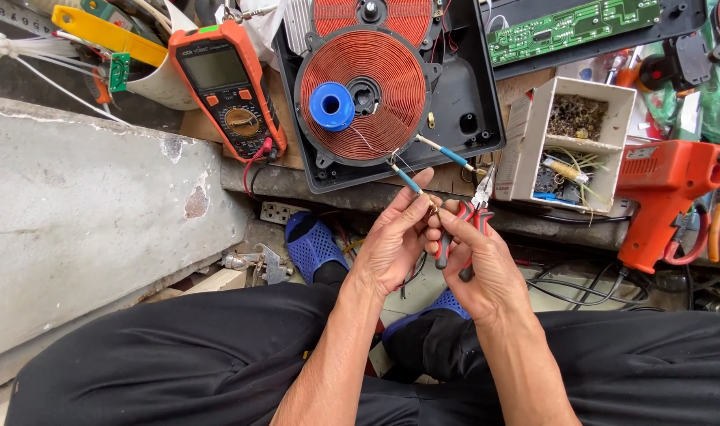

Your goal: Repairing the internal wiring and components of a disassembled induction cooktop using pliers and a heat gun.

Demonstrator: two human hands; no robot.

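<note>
Your left hand (393,241) pinches the end of a blue-sleeved wire (408,182) between thumb and fingertips. That wire runs up to the copper coil (391,79) in the black housing (474,87) on the bench. Your right hand (486,264) is closed around the red-and-black handles of the pliers (469,214), nose pointing up, just beside the wire end. A blue solder spool (331,106) sits on the coil. An orange multimeter (226,87) lies left of the housing, and an orange soldering gun (664,197) lies to the right.

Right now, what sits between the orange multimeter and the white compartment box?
Head view: the open black cooker base with its copper coil lies between the multimeter and the box; a blue spool rests on the coil.
</note>
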